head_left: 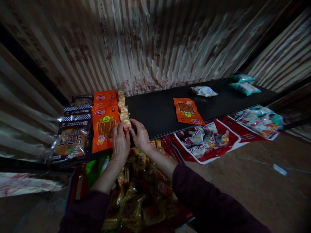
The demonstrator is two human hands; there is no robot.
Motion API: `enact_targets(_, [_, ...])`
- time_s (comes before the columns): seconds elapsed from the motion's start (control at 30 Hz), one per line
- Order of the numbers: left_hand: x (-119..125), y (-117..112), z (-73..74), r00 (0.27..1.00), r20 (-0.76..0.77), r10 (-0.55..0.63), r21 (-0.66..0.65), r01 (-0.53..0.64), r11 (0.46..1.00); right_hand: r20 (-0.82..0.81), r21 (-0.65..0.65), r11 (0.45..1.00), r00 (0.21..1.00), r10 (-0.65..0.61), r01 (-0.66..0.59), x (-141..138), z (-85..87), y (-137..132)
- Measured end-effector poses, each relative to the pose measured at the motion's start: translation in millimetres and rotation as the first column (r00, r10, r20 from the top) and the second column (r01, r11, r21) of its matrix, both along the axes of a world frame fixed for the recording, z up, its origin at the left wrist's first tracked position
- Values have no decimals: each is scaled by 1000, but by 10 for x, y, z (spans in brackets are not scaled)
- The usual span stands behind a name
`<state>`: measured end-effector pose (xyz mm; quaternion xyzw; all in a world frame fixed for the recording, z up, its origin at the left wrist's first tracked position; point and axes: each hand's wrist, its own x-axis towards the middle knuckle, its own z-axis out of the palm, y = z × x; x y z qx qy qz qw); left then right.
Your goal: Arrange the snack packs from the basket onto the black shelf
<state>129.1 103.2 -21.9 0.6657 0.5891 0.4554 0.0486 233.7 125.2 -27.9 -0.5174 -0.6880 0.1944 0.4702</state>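
My left hand (120,144) and my right hand (141,136) close in from either side on a small yellow-and-orange snack packet (126,124). It sits at the front end of a row of matching small packets (123,108), which runs back along the black shelf (155,113). Just left of my left hand lie overlapping orange snack bags (104,127). Under my forearms, a red basket (79,184) holds many yellow snack packets (136,197) in clear wrappers. My fingertips partly cover the front packet.
Dark potato-chip bags (71,140) line the shelf's left end. Farther right lie a single orange bag (187,111), a white packet (204,91) and teal packets (245,88). Red baskets (233,137) with more bags stand below the front edge. Corrugated sheeting (145,48) rises behind.
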Motion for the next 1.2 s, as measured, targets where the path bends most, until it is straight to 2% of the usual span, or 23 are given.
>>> enact_targets(0.37, [-11,-43,55,999,-34,-5,-22,4,1000,52,-26,1000,999,-2,4,37,13,-43])
enact_targets(0.77, [-35,-86,10,999,3,-32,-47,32,998,118,-8,1000,993,-4,5,88,-9,-125])
enact_targets(1.2, [-10,-19,51,1000,-18,-21,-51,20,999,10,-48,999,1000,21,-21,67,3,-68])
